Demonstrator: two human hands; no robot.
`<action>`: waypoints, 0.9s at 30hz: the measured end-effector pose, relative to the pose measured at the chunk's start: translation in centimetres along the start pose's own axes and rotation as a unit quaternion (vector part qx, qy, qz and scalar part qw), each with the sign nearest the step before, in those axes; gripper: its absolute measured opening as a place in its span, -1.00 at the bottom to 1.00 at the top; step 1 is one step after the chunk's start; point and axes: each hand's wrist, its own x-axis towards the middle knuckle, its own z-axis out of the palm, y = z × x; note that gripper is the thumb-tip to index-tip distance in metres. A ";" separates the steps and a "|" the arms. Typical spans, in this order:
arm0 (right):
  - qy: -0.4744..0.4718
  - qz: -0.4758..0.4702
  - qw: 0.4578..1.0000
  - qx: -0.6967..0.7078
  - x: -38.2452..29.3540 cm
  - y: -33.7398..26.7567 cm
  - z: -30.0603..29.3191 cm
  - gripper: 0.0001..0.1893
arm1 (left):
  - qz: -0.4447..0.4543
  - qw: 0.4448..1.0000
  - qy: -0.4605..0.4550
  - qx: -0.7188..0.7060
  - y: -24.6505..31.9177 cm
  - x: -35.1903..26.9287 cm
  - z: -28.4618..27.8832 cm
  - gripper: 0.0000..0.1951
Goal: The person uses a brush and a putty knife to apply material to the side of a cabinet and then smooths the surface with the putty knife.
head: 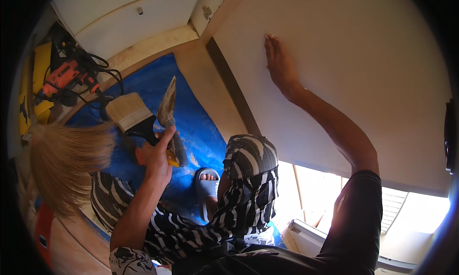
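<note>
My left hand (157, 160) grips the handles of a wide paintbrush (132, 112) with pale bristles and a black ferrule end, and a pointed trowel (168, 104) with a crusted blade. Part of a yellow handle shows beneath my fingers. My right hand (281, 67) lies flat against a large pale wall panel (344, 60), fingers together and holding nothing. Below my left hand a blue plastic sheet (200, 128) covers the floor, and my foot in a grey slide sandal (206, 189) rests on it.
A red-orange power drill (62, 78) with a black cable lies at the upper left beside yellow material. A straw broom head (71, 160) fans out at the left. White cabinet fronts (136, 27) stand at the top. A bright opening lies at the lower right.
</note>
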 end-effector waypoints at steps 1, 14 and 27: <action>0.009 0.007 1.000 0.006 -0.1 -0.4 0.6 -0.25 | -0.005 1.000 -0.009 0.003 -0.1 -0.2 0.2 -0.77; 0.178 -0.024 0.974 0.140 2.9 1.0 2.4 -0.49 | -0.006 1.000 -0.010 0.000 0.9 -0.4 0.6 -0.74; 0.290 0.008 0.930 0.225 1.7 0.8 2.5 -0.74 | 0.028 0.999 -0.011 -0.029 1.0 -1.6 0.2 -0.76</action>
